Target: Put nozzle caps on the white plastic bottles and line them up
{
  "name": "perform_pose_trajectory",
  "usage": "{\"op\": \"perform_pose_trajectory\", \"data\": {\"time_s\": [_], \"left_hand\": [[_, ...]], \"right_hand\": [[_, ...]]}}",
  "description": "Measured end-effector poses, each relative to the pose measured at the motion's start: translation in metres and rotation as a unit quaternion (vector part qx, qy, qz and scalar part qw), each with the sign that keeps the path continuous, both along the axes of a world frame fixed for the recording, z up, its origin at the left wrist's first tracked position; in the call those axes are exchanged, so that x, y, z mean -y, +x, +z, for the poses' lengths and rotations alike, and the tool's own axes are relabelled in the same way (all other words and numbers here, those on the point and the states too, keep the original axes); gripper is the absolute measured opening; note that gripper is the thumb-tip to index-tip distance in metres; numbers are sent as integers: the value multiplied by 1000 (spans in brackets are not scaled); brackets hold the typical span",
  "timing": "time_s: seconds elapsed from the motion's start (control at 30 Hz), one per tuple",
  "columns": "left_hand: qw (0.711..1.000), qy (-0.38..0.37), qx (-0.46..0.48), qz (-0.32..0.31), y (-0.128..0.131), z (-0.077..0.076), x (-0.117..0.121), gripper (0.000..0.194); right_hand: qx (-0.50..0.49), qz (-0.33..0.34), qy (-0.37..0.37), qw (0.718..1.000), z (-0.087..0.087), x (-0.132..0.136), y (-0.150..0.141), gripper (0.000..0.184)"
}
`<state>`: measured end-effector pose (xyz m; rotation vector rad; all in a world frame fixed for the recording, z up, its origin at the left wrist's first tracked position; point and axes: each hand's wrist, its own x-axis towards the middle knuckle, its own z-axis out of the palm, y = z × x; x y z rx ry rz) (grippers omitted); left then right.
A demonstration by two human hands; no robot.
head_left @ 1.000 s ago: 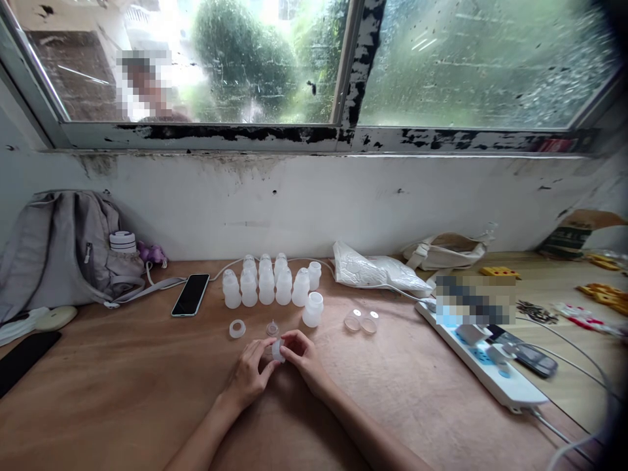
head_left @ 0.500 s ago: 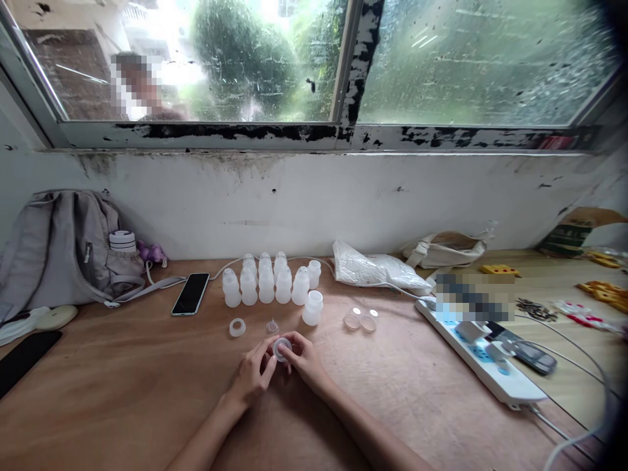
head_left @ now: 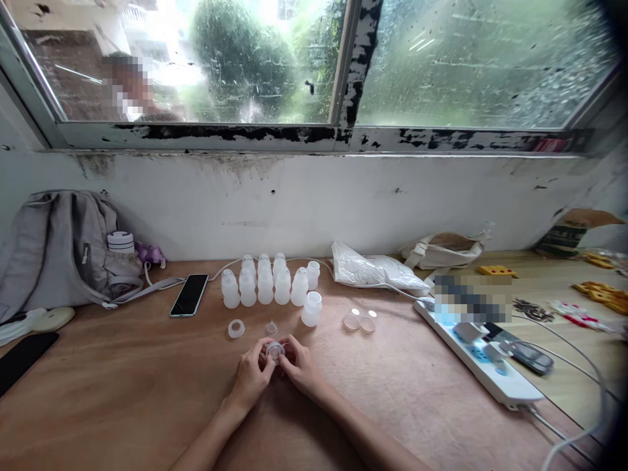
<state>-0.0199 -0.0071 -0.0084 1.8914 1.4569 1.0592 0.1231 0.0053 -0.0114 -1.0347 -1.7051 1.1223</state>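
Note:
My left hand [head_left: 251,378] and my right hand [head_left: 300,366] meet over the wooden table [head_left: 147,399]. Both pinch a small translucent bottle collar with a teat [head_left: 275,352] between their fingertips. Just beyond lie a loose white ring [head_left: 236,328] and a clear silicone teat [head_left: 271,327]. An open-necked white bottle [head_left: 311,309] stands alone in front of a cluster of several small white bottles [head_left: 265,284]. Two clear caps [head_left: 359,319] sit to the right.
A black phone [head_left: 190,294] lies left of the bottles, a grey backpack [head_left: 59,252] beyond it. A white plastic bag [head_left: 375,268], a beige pouch [head_left: 444,252] and a white power strip [head_left: 483,363] with plugs and cables are at the right. A wall and window close the back.
Both hands have turned the small collar piece between the fingertips, its round opening now facing up. The hands stay in the same spot; nothing else moved.

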Motion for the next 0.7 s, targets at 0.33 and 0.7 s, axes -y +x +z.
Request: {"op": "perform_pose_trajectory", "data": {"time_s": [0.33,0.7], "left_hand": [[999,-6,-37,36,10,2,3,19],[997,-39,69,17,12,5,6,18]], "right_hand": [[6,-28,16,999,-2,1,-2,4],[-12,-47,-19,999,-7,-1,-1,25]]}}
